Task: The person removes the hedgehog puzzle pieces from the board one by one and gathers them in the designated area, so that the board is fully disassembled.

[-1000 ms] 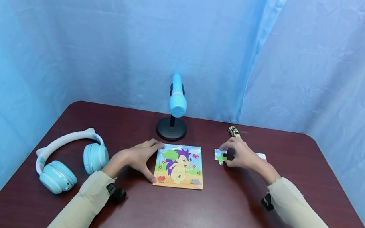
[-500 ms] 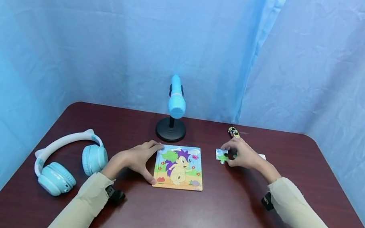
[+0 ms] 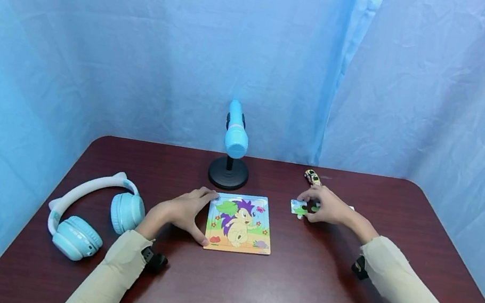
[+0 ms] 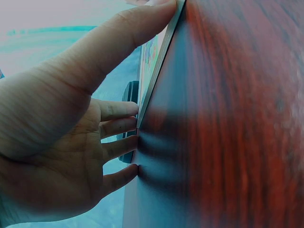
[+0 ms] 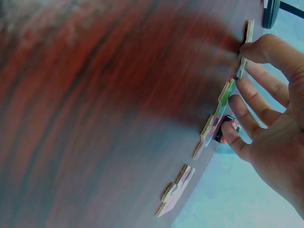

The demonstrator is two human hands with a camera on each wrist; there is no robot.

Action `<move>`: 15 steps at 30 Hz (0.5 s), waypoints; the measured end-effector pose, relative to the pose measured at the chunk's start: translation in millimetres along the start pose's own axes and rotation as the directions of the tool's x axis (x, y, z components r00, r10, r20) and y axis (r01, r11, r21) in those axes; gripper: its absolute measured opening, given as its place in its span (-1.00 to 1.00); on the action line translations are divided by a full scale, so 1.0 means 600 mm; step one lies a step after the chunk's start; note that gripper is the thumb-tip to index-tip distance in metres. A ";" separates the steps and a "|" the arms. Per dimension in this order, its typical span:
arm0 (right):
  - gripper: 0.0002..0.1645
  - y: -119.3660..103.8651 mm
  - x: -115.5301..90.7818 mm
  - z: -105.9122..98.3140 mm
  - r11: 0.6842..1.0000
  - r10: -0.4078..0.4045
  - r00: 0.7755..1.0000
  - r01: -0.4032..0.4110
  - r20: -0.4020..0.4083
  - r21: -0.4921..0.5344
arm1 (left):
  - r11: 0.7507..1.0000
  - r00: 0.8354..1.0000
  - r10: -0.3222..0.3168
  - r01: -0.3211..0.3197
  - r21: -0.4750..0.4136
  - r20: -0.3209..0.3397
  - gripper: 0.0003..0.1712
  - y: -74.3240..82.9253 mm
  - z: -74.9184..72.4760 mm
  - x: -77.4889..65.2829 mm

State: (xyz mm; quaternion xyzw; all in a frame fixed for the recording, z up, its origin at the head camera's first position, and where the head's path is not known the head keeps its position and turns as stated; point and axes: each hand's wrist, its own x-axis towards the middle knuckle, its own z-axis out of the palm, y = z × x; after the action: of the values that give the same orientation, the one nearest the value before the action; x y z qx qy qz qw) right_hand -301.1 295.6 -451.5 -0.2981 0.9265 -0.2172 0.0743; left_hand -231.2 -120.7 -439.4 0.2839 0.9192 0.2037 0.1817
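A hedgehog picture puzzle board (image 3: 239, 225) lies flat on the dark red-brown table (image 3: 275, 298). Along its left side my left hand (image 3: 183, 210) is spread, thumb at the near corner and a fingertip at the far one. The left wrist view shows its fingers (image 4: 121, 183) nearly straight, with the thumb on the board's edge. To the right, my right hand (image 3: 329, 206) pinches a blue-and-green puzzle piece (image 3: 297, 208) between thumb and fingers, low over the table. More puzzle pieces (image 5: 218, 116) lie beside and beneath that hand, partly hidden from the head camera.
A small yellow-and-black toy car (image 3: 312, 177) sits beyond my right hand. Behind the board stands a blue microphone (image 3: 236, 137) on a round black base (image 3: 228, 173). White and light-blue cat-ear headphones (image 3: 79, 234) lie at the left. Blue curtains (image 3: 183, 43) surround the table.
My right hand and the pinched puzzle piece have shifted slightly to the right. The left hand has stayed at the board's left side.
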 end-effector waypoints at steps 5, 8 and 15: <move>-0.56 0.001 -0.002 -0.004 1.000 -0.008 1.000 0.008 0.015 0.002 | 1.000 1.000 -0.006 0.006 -0.002 0.003 0.37 0.000 0.000 0.000; -0.56 -0.001 -0.005 -0.005 1.000 0.000 1.000 0.000 0.011 0.000 | 1.000 1.000 -0.011 0.011 -0.003 0.004 0.37 0.000 0.000 0.000; -0.54 -0.002 -0.005 -0.006 1.000 -0.010 1.000 0.010 0.005 0.008 | 1.000 1.000 -0.010 0.010 0.003 0.007 0.38 -0.001 0.000 0.003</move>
State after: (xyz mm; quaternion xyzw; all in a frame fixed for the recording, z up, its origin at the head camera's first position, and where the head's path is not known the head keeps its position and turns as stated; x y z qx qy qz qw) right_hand -298.9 297.7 -448.0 -0.3031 0.9239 -0.2206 0.0767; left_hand -232.7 -120.1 -440.2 0.2801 0.9203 0.2005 0.1855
